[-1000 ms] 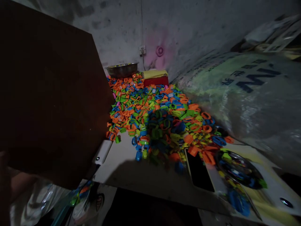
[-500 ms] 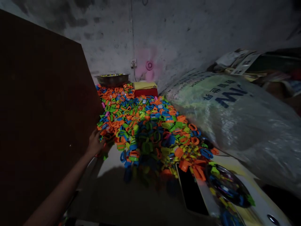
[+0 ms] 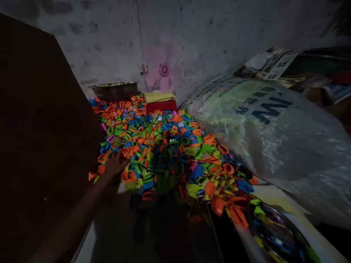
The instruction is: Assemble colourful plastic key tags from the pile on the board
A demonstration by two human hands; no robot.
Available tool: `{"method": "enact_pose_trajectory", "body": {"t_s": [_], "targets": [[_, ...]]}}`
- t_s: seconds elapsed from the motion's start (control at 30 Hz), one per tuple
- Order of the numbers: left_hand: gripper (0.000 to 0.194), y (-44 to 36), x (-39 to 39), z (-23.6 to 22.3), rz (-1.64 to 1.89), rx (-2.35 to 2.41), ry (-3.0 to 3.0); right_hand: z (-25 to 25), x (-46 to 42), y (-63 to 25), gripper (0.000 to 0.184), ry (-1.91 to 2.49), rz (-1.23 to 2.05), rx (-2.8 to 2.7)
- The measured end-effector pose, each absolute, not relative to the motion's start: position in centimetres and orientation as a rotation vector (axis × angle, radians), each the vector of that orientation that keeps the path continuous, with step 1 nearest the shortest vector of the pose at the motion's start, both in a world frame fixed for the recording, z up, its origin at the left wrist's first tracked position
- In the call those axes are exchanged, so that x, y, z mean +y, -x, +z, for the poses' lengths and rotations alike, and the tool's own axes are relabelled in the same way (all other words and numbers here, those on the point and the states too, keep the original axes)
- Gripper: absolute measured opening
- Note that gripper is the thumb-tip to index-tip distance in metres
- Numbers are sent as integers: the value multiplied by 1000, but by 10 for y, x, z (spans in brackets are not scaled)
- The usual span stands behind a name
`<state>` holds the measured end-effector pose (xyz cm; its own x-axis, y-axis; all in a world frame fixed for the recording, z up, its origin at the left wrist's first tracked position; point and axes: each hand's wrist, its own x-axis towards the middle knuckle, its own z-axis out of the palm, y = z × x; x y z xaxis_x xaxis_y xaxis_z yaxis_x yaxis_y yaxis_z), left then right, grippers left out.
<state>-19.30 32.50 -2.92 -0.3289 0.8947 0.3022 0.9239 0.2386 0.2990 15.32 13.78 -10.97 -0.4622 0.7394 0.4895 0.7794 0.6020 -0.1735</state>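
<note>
A big heap of small plastic pieces (image 3: pixel 167 146) in orange, green and blue covers the table top. My left hand (image 3: pixel 114 164) reaches in from the lower left and rests on the heap's near left edge, beside several orange pieces (image 3: pixel 127 151). Its fingers look stretched out over the pieces, and nothing shows in them, though the light is dim. My right hand is out of sight.
A tall dark board (image 3: pixel 41 128) stands along the left. A metal bowl (image 3: pixel 113 90) and a red and yellow box (image 3: pixel 160 103) sit at the back by the wall. A large filled plastic sack (image 3: pixel 274 124) lies on the right. A round metal dish (image 3: pixel 276 233) holds pieces at the lower right.
My left arm came into view and reached onto the heap's left edge, then slid slightly further in. The view has swung to the right and downward.
</note>
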Motion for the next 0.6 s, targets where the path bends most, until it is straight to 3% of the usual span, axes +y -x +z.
{"method": "enact_pose_trajectory", "body": {"t_s": [0.2,0.6], "targets": [[72,149,286,-54,-792,-2340,1814,-111,154,-134,43,1194,-128,-2289],[50,87,192,-85,-1345,-2278,1870,-100,146,-152,42,1222,13,-2329]]}}
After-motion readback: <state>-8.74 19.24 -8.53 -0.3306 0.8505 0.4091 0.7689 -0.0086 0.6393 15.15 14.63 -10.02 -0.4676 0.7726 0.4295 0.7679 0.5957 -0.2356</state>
